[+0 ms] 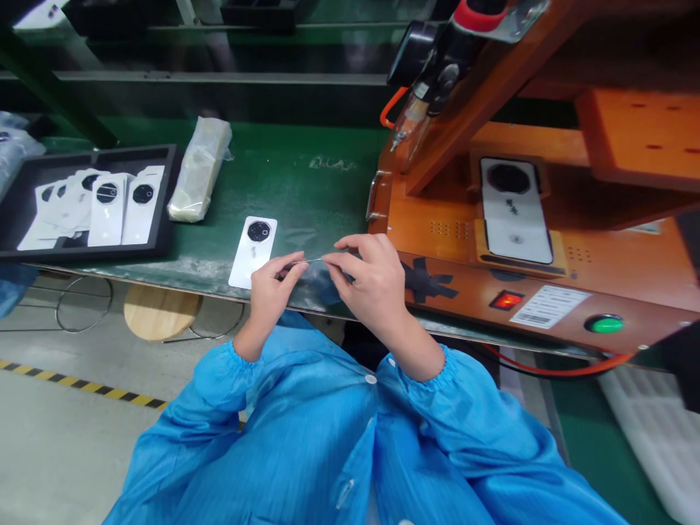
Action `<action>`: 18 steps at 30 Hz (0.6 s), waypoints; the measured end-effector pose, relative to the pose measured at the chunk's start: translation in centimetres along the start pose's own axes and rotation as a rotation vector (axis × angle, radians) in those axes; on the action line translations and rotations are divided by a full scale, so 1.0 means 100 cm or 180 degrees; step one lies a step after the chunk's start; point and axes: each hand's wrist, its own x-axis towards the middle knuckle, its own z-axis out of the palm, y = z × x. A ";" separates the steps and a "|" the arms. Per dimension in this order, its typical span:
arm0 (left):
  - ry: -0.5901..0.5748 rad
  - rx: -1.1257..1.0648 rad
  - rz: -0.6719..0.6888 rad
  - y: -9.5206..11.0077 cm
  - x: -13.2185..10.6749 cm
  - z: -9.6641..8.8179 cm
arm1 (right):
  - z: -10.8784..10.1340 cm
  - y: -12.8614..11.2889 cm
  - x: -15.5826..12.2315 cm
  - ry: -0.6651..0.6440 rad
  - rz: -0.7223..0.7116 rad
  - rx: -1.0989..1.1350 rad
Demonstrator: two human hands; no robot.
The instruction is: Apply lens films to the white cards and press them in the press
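Note:
Over the bench's front edge, my left hand and my right hand pinch opposite ends of a thin, shiny strip, seen edge-on and too fine to name. Both hands have thumb and fingers closed. Just behind my left hand, a white phone back cover with a round black camera area lies on the green bench. To the right of my right hand, another white phone back cover sits in the fixture of an orange press machine.
A black tray at the left holds several white covers, beside a plastic-wrapped block. The press's front has a lit red switch and a green button. A wooden stool stands below the bench.

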 end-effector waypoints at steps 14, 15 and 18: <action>-0.0298 0.2259 0.1058 -0.009 0.001 0.011 | -0.038 0.012 0.049 -0.0669 0.0603 0.0459; -0.0177 0.2139 0.1081 -0.007 0.000 0.005 | -0.031 0.015 0.056 -0.0768 0.0570 0.0453; 0.0246 0.2081 0.1172 -0.002 -0.005 -0.022 | -0.011 0.020 0.076 -0.1069 0.0448 0.0486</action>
